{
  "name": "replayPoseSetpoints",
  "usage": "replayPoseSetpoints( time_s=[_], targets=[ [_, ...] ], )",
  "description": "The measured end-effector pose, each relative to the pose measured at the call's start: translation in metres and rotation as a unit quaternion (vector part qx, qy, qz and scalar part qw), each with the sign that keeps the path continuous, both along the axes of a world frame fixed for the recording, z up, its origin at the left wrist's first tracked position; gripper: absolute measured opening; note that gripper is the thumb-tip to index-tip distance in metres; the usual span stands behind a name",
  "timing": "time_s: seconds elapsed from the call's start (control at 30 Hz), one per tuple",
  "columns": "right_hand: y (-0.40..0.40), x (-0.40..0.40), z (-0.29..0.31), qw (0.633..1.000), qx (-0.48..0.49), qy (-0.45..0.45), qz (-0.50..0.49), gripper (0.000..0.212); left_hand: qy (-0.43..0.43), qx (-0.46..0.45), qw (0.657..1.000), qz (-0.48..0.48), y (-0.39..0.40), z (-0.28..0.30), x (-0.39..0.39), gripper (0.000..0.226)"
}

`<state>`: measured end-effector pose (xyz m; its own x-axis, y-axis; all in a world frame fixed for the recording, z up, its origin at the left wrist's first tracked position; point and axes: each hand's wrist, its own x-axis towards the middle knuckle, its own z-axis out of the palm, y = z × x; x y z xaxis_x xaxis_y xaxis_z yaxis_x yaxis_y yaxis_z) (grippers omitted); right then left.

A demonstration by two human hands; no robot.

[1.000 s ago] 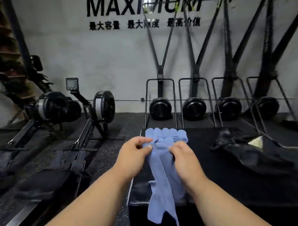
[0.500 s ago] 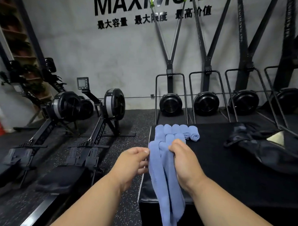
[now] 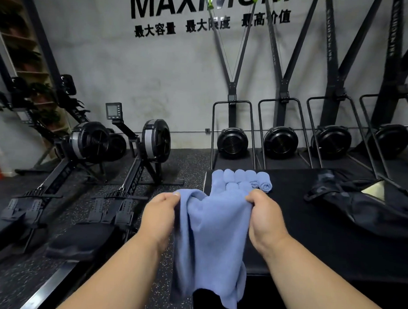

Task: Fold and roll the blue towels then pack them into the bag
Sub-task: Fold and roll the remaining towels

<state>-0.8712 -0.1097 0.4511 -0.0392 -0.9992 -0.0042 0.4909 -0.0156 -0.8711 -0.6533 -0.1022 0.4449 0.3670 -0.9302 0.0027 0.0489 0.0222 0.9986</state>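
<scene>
Fingers (image 3: 173,196) of the left hand (image 3: 160,216) pinch one top corner of a blue towel (image 3: 212,238), and the right hand (image 3: 263,216) grips the other, so it hangs spread open over the near edge of the black surface (image 3: 311,227). Rolled towels (image 3: 241,178) sit in a row just behind it. The dark bag (image 3: 363,206) lies well off to the towel's right.

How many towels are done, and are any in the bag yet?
A row of rolled towels already lies on the black box; some are hidden, so the exact count is unclear. Right now the left hand and right hand hold one unrolled blue towel spread between them. The dark bag lies apart, with no towels visible inside, so packing remains.
</scene>
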Motion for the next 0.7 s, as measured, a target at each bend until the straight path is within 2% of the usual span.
replayPoseSetpoints(
  time_s=[0.07, 0.17, 0.3, 0.43, 0.5, 0.6, 0.7],
  targets=[
    [-0.005, -0.013, 0.005, 0.997, 0.01, -0.058, -0.041, 0.026, 0.045, -0.008, 0.999, 0.008, -0.002, 0.004, 0.009, 0.014],
    [-0.008, -0.026, 0.008, 0.996, 0.019, -0.071, -0.042, 0.009, 0.089, -0.016, 0.996, 0.002, -0.002, 0.007, 0.016, 0.021],
    [-0.012, -0.025, 0.004, 0.994, 0.041, -0.098, 0.035, 0.03, 0.141, -0.017, 0.99, -0.027, -0.002, 0.011, 0.015, 0.024],
    [-0.011, -0.022, -0.004, 0.998, 0.049, 0.035, -0.016, 0.014, 0.087, -0.038, 0.994, -0.046, 0.001, 0.011, 0.01, 0.012],
    [-0.009, -0.025, -0.004, 0.997, 0.029, 0.044, -0.05, 0.009, 0.027, -0.077, 0.996, -0.042, 0.005, 0.013, 0.012, 0.016],
    [-0.009, -0.032, 0.003, 0.995, -0.033, 0.043, -0.085, 0.035, -0.047, -0.13, 0.989, -0.059, 0.009, 0.023, 0.013, 0.018],
    [-0.01, -0.035, 0.016, 0.978, -0.109, 0.097, -0.151, 0.039, -0.044, -0.167, 0.983, -0.056, 0.007, 0.038, 0.008, 0.011]
  ],
)
